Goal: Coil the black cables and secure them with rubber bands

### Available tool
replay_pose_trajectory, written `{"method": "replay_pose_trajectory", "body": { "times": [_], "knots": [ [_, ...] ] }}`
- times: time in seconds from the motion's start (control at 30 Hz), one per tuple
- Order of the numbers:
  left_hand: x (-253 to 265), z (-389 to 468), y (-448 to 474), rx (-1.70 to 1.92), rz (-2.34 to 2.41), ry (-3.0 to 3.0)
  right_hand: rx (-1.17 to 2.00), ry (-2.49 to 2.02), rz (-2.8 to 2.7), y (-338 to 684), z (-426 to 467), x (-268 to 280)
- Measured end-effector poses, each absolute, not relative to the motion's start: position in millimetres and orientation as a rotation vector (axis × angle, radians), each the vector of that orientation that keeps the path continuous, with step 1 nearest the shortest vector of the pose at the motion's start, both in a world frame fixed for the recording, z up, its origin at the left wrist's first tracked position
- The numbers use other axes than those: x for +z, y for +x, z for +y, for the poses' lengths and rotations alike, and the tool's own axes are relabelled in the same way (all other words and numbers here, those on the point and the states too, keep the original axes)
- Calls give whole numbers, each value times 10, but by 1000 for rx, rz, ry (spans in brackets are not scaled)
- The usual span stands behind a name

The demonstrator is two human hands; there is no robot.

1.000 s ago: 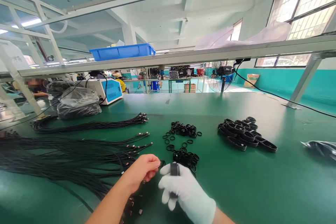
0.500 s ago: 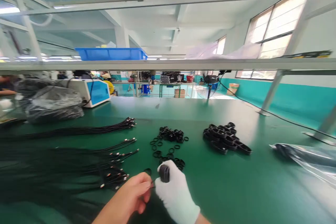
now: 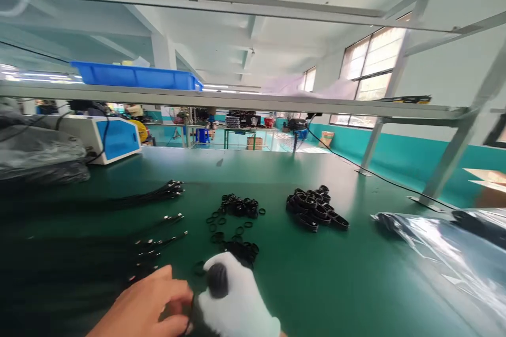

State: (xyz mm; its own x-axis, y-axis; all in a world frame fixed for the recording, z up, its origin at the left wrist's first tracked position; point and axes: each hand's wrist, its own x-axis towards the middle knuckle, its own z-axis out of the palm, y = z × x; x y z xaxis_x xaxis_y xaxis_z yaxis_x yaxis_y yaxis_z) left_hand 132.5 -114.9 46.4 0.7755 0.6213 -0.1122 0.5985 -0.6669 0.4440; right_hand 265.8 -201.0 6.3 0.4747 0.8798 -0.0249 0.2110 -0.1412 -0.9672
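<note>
My right hand (image 3: 241, 295), in a white glove, is closed around a black coiled cable (image 3: 217, 280), whose ribbed loops show at the top of the grip. Just left of it, my bare left hand (image 3: 154, 303) has its fingers bent in a pinch. A thin dark strand shows at those fingertips, seemingly part of the cable. Beyond the gloved hand lie small black rings (image 3: 241, 206) in loose clusters. Straight black cables (image 3: 158, 193) with pale metallic tips extend along the left, some partly behind my left hand.
A heap of black cable coils (image 3: 314, 208) rests right of the rings on the green table (image 3: 328, 279). Clear plastic bags (image 3: 443, 247) lie at the right. A white-and-blue machine (image 3: 114, 137) stands back left. Overhead, a shelf (image 3: 237, 99) carries a blue tray (image 3: 138, 76).
The view has turned to the right, so the things on the table sit further left. Both hands appear lower and nearer, and the right still grips the coil.
</note>
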Motion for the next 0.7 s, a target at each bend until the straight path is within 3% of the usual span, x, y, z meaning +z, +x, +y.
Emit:
{"method": "replay_pose_trajectory", "body": {
  "times": [0.13,0.23,0.47,0.7],
  "knots": [
    [611,-1214,1309,129,846,2278,1289,-1409,-871,2704,-1992,42],
    [508,-1200,1266,141,681,2080,1484,-1389,-963,2697,-1991,-51],
    [340,-1321,1298,60,714,2157,1085,-1550,-1184,2697,-2042,-220],
    [369,-1012,1309,-205,655,2140,1017,-1634,-1154,2581,-2049,-50]
  ]
}}
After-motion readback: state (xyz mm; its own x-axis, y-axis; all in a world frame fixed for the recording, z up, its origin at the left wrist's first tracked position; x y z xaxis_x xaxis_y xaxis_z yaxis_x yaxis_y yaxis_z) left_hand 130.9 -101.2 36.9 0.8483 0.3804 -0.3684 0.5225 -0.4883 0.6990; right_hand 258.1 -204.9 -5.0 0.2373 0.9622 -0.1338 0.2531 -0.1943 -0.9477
